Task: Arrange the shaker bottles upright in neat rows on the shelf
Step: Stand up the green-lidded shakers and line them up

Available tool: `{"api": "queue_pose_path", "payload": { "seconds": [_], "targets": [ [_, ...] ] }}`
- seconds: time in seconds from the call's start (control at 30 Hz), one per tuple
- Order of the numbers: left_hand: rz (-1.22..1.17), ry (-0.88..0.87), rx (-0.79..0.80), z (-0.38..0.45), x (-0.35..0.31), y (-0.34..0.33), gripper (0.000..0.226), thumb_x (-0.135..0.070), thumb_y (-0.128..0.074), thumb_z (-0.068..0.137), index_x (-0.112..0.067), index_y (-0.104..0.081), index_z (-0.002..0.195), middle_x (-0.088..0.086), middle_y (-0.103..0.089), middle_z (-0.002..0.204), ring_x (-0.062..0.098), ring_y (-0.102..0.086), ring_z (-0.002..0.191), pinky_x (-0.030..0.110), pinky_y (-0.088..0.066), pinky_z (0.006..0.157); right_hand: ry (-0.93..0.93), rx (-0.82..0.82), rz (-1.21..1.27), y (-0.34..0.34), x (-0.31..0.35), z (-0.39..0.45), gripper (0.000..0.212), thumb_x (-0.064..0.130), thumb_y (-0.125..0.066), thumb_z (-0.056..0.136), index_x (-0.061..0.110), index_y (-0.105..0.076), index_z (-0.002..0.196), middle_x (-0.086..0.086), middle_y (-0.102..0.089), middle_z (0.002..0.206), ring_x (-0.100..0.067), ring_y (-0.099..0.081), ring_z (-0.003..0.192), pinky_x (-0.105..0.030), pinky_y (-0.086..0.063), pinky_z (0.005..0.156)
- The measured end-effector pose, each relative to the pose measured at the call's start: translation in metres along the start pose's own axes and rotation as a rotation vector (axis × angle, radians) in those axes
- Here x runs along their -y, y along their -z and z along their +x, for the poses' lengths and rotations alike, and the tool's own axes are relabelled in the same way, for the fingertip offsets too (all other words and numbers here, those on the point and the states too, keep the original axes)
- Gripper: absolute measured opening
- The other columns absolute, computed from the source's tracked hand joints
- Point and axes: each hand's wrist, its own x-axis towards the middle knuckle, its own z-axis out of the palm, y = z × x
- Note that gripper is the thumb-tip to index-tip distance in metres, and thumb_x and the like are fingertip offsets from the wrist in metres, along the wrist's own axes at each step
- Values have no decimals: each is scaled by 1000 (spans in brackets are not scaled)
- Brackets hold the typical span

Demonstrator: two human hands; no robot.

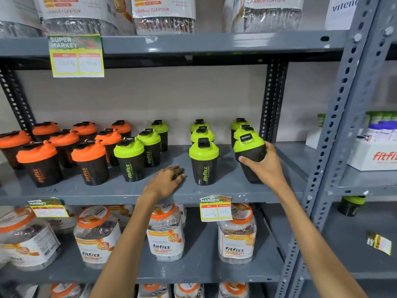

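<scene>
Our right hand (263, 166) grips a black plastic shaker bottle with a lime-green lid (250, 154), tilted, at the right end of the grey metal shelf (111, 193), just in front of two like it. Our left hand (166, 181) rests palm-down, fingers curled, near the shelf's front edge. Orange-lidded black shaker bottles (90, 162) stand upright toward the left end.
</scene>
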Motion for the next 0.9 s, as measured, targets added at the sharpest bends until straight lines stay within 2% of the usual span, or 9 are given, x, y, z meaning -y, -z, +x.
{"api": "queue_pose_path", "payload": {
  "seconds": [0.2,0.33,0.43,0.53,0.63,0.7,0.77,0.83,0.9],
  "targets": [
    [-5,19,-1,-3,-4,2,51,-45,-48,101,-17,-54,144,5,-45,156,26,-46,141,41,-37,115,-42,79,259,-7,-24,-2,81,23,-90,66,18,-47,135,-2,-65,126,-14,-64,114,-42,-52,101],
    [-28,37,-2,-3,-7,4,49,-42,-50,101,-17,-55,143,3,-45,157,26,-46,141,40,-36,115,-21,154,250,-6,-36,0,77,43,-89,59,38,-51,126,3,-66,128,-15,-62,120,-48,-49,105],
    [-6,31,-8,-4,-9,3,49,-43,-49,102,-18,-54,144,3,-45,157,27,-47,140,40,-37,114,-17,170,242,-4,-36,-3,83,47,-88,60,32,-48,131,3,-64,129,-14,-61,121,-48,-48,106],
    [-48,48,-50,-7,-9,2,47,-46,-51,99,-20,-58,138,5,-60,143,28,-58,129,43,-47,105,-13,147,187,-2,-36,-15,94,51,-86,62,31,-40,141,6,-60,136,-12,-57,126,-44,-47,107],
    [-129,139,-235,-15,-14,-3,49,-38,-53,98,-20,-52,143,8,-66,134,33,-66,112,48,-55,92,-13,26,89,-3,-30,-35,109,57,-83,61,25,-26,149,-1,-50,146,-19,-49,134,-47,-45,109],
    [-245,231,-471,-26,-30,-10,52,-26,-52,97,-21,-46,148,11,-72,119,33,-69,92,45,-57,80,3,-58,33,-7,-23,-50,105,42,-85,70,18,-23,152,-8,-44,150,-24,-43,138,-46,-41,112],
    [-457,285,-662,-39,-60,-21,53,-19,-51,97,-18,-45,149,1,-71,97,19,-63,69,37,-51,71,23,-135,-6,-13,-20,-60,99,29,-84,75,13,-24,152,-10,-40,150,-26,-40,139,-43,-39,111],
    [-624,285,-727,-47,-90,-30,54,-24,-53,98,-17,-43,150,-9,-67,107,9,-65,82,36,-50,84,24,-180,-20,-21,-18,-65,99,28,-84,75,11,-24,151,-11,-37,150,-29,-37,139,-43,-38,109],
    [-683,261,-714,-47,-108,-41,61,-35,-54,97,-19,-37,153,0,-56,145,23,-59,124,45,-46,106,4,-193,-45,-28,-16,-62,104,30,-86,72,7,-22,151,-15,-34,149,-32,-34,140,-44,-37,110]
  ]
}}
